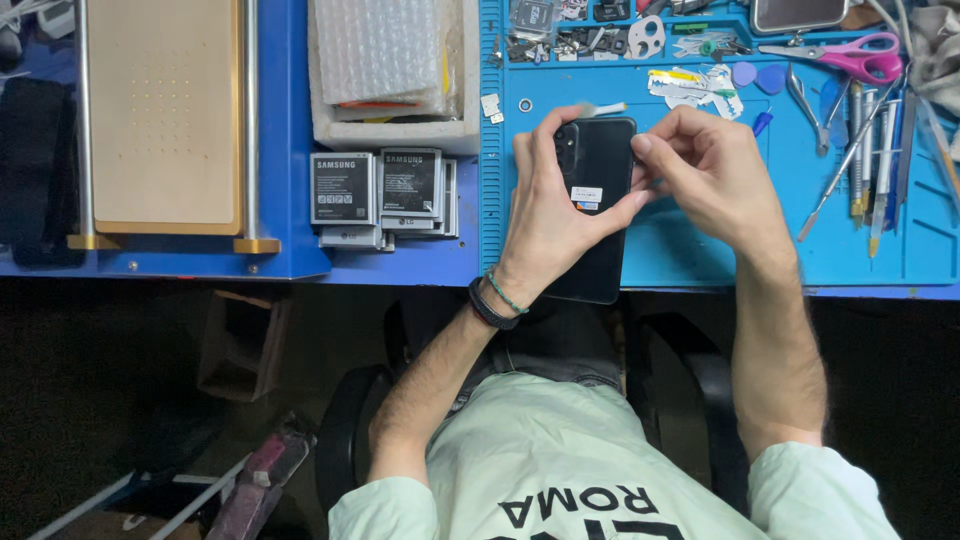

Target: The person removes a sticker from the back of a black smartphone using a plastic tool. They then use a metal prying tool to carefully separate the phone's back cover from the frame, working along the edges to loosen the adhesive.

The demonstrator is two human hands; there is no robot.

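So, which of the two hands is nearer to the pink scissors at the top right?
Right. The right hand pinches the phone's edge, just below-left of the scissors. The left hand holds the phone farther left.

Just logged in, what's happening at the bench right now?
A person holds a black phone back side up over the blue work mat. The left hand cradles it from the side, while the right hand pinches at its right edge near the top. Pink-handled scissors, tweezers and other tools lie on the mat; a stack of phone batteries sits to the left.
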